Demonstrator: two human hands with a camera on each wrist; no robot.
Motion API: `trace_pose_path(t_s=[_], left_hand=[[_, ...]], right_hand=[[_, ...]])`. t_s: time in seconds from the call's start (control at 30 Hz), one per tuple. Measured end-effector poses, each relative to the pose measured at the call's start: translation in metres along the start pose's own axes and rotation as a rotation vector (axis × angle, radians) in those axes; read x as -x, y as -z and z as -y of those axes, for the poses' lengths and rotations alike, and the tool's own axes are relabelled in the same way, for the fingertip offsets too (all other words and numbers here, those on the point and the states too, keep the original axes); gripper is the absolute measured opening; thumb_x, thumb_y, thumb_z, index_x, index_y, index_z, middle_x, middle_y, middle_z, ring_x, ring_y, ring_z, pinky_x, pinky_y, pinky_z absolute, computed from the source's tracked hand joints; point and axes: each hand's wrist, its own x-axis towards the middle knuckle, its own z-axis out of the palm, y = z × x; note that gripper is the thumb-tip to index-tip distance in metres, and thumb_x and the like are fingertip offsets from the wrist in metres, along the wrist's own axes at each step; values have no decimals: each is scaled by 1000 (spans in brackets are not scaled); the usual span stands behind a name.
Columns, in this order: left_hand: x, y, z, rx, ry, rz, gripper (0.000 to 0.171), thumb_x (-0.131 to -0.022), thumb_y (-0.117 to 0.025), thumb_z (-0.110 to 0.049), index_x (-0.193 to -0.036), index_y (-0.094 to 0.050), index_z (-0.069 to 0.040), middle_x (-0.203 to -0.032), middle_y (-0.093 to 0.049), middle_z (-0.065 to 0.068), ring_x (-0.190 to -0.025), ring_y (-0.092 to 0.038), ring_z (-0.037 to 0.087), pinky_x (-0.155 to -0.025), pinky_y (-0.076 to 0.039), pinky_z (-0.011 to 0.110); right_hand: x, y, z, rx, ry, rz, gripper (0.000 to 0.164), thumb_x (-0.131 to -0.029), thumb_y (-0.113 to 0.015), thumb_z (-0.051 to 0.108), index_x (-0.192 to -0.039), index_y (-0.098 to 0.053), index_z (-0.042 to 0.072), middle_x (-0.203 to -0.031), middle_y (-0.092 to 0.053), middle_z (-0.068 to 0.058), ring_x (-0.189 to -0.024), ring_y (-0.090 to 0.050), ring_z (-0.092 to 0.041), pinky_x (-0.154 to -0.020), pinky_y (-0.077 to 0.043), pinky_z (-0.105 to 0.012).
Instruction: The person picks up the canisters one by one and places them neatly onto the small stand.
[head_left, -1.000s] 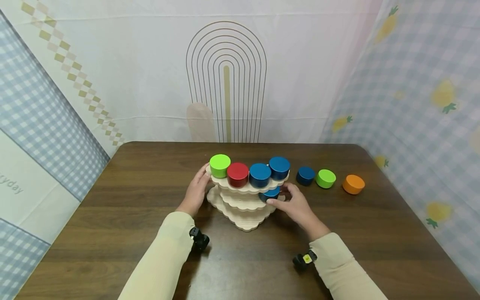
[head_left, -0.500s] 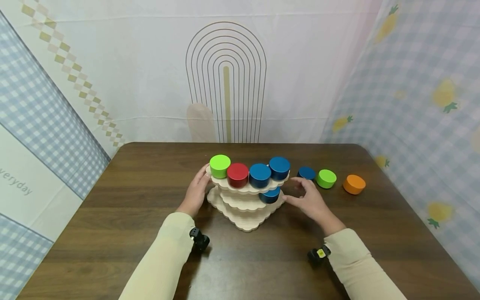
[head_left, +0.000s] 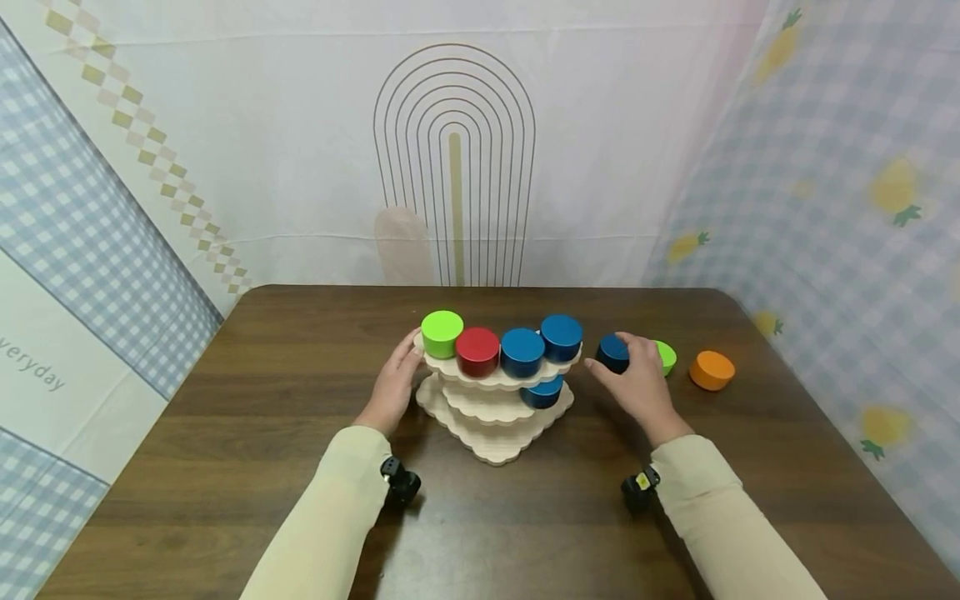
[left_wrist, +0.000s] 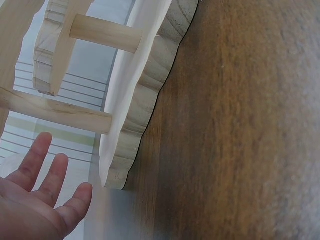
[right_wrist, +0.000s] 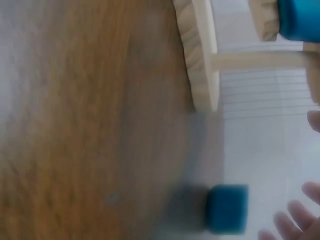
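A tiered wooden stand with scalloped edges stands mid-table. On its top tier sit a green round block, a red block and two blue blocks, one at the front. Another blue block sits on the middle tier's right side. My left hand touches the left edge of the top tier; three of its fingers stretch out loosely in the left wrist view. My right hand, thumb and fingers spread, reaches around a loose blue block on the table.
A loose green block, partly hidden behind the right hand, and an orange block lie farther right on the brown table. Patterned cloth hangs behind the table and along the sides. Round posts join the stand's tiers.
My right hand has let go of the blue block on the middle tier and moved right to the loose blue block. The left hand stays at the stand's edge.
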Motion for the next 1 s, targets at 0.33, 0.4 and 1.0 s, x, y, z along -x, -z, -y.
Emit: trace_pose_path(t_s=[0.33, 0.4, 1.0], left_hand=[[-1, 1, 3, -37, -2, -7, 48, -105, -35, -33, -151, -33, -19, -151, -37, 11, -128, -43, 34, -106, -30, 59], [-1, 1, 3, -39, -6, -2, 49, -105, -35, -34, -151, -33, -19, -152, -37, 12, -129, -43, 35, -106, -30, 60], [-2, 1, 5, -22, -20, -10, 48, -105, -36, -33, -150, -34, -18, -150, -39, 12, -127, -44, 35, -106, -30, 59]], right_hand=[[-18, -1, -13, 139, -22, -46, 83, -88, -62, 52, -146, -32, 0, -146, -25, -30, -126, -28, -48, -98, -35, -66], [-22, -1, -17, 186, -4, -62, 82, -88, -64, 50, -145, -35, 0, -144, -28, -30, -125, -28, -48, -97, -35, -66], [-47, -1, -39, 421, 61, 37, 80, -85, -66, 50, -138, -42, -4, -134, -41, -31, -115, -32, -48, -94, -33, -63]])
